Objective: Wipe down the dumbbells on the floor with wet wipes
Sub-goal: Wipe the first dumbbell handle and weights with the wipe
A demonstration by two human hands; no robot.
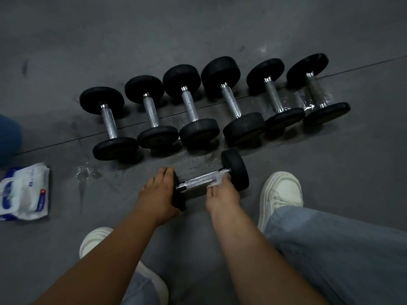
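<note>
One black dumbbell (235,170) with a chrome handle lies crosswise on the grey floor just in front of me. My left hand (159,194) grips its left weight head and steadies it. My right hand (222,194) holds a white wet wipe (218,181) wrapped around the right part of the handle. Behind it, several more black dumbbells (189,104) lie side by side in a row, handles pointing away from me.
A white and blue pack of wet wipes (24,192) lies on the floor at the left. My white shoes (279,194) and jeans-clad legs flank the dumbbell. Wet streaks mark the floor (88,172) near the row. Something blue (8,137) sits at the left edge.
</note>
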